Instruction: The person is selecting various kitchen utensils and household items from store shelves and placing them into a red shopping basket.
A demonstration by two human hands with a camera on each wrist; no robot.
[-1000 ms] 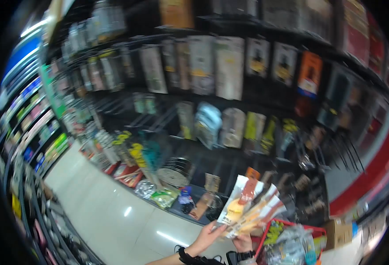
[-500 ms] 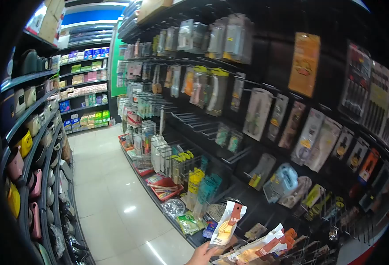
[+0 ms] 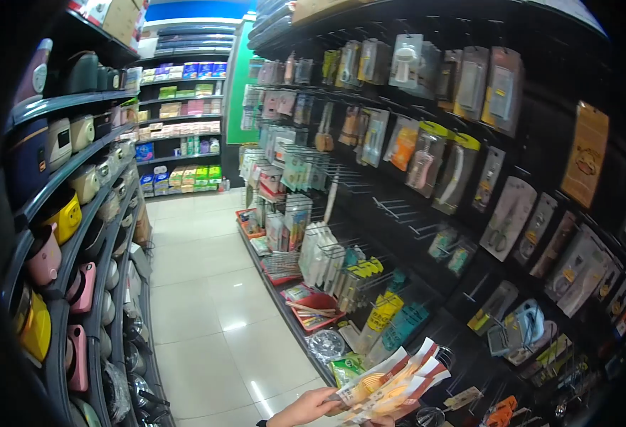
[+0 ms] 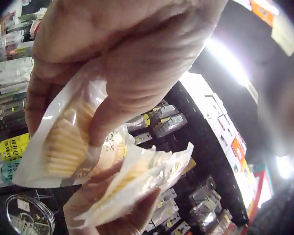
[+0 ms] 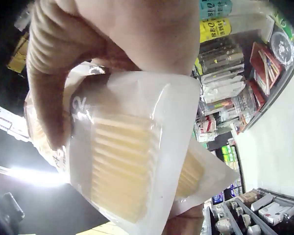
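My left hand (image 3: 304, 409) pinches a white and brown packet (image 4: 63, 142) with a pale yellow, ridged piece showing through its clear plastic. Low in the head view, my right hand (image 3: 381, 421) grips several like packets (image 3: 405, 391), fanned out to the right. Most of this hand is hidden behind them. In the right wrist view its thumb and fingers curl round a packet (image 5: 122, 156) with the same ridged contents. The left-hand packet lies close against the fan and overlaps it in the head view.
On the right, a black rack holds hanging packaged utensils (image 3: 508, 217). A red tray (image 3: 313, 313) and yellow BBQ packs (image 3: 383, 313) lie low along it. Shelves with pots and a pink pan (image 3: 78, 356) line the left. A tiled floor (image 3: 199, 285) runs between, towards a far shelf (image 3: 185, 132).
The head view has swung left and up, showing more of the aisle. Half a second ago the left-hand packet stood upright apart from the fan; now it overlaps the other packets.
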